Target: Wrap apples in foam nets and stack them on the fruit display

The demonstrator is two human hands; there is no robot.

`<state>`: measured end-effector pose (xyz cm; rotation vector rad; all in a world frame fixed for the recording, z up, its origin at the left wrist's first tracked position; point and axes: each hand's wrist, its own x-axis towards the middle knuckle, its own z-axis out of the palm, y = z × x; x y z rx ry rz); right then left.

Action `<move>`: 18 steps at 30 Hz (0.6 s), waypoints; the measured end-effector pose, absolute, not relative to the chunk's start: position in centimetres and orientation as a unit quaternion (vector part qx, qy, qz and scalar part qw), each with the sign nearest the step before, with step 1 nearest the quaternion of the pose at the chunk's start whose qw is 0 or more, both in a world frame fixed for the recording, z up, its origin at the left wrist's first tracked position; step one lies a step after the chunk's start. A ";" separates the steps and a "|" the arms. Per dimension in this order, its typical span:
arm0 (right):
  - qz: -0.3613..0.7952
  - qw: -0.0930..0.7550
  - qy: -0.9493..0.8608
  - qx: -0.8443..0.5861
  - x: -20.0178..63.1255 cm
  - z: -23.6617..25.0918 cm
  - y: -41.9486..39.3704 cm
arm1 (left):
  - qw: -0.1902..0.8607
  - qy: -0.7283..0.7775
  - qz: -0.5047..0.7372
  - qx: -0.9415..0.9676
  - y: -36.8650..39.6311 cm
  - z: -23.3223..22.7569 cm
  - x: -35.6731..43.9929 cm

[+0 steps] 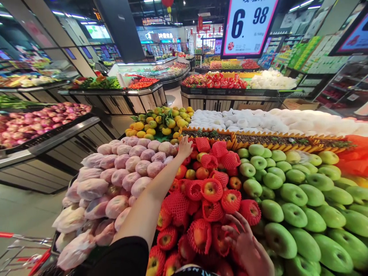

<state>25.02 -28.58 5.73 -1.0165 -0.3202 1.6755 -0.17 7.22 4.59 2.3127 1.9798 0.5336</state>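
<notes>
My left arm stretches far across the display. At its end my left hand (pixel 184 147) is small in view, at the back left edge of the red apples. Its fingers look curled; what they hold, if anything, is hidden. Red apples in red foam nets (pixel 212 189) fill the middle, and a few bare red apples (pixel 202 173) lie among them. Low in front, my right hand (pixel 249 245) is open with spread, slightly bent fingers, over the near right red apples. I see nothing held in it. A netted apple (pixel 250 212) lies just beyond its fingertips.
Wrapped pinkish fruits (pixel 119 176) are piled left, green apples (pixel 294 214) right. Behind are yellow-green citrus (pixel 161 122), white-netted fruit (pixel 244 120) and an orange-edged divider (pixel 258 141). A shopping cart (pixel 25 251) stands lower left. A price screen (pixel 248 28) hangs above.
</notes>
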 end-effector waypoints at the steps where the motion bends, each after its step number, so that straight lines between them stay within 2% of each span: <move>1: 0.707 0.548 -0.141 -0.424 25.0 5.9 -28.7 | 0.018 0.641 0.191 0.743 6.9 5.4 -0.1; 3: 0.703 0.555 -0.156 -0.416 25.1 5.9 -28.9 | -0.002 0.635 0.265 0.725 5.2 7.2 0.3; 5: 0.697 0.560 -0.176 -0.412 25.3 5.7 -29.3 | -0.006 0.591 0.391 0.706 2.0 9.1 1.0; 6: 0.694 0.560 -0.185 -0.412 25.4 5.6 -29.5 | 0.014 0.546 0.435 0.716 -0.2 10.0 1.4; 8: 0.686 0.559 -0.201 -0.420 25.3 5.4 -30.0 | 0.115 0.442 0.447 0.769 -5.5 11.6 2.5; 9: 0.676 0.565 -0.206 -0.426 25.2 5.3 -30.3 | 0.189 0.391 0.423 0.795 -8.4 12.2 3.1; 11: 0.637 0.599 -0.225 -0.430 24.9 5.5 -30.8 | 0.371 0.261 0.299 0.840 -13.9 13.0 4.2; 13: 0.601 0.625 -0.266 -0.421 24.5 5.9 -31.4 | 0.482 0.147 0.162 0.848 -18.1 13.2 5.0; 15: 0.593 0.608 -0.325 -0.416 24.5 6.3 -32.0 | 0.506 0.119 0.108 0.847 -20.5 12.7 5.4; 18: 0.586 0.549 -0.388 -0.452 24.9 6.5 -33.0 | 0.508 0.154 0.109 0.840 -20.1 11.1 5.4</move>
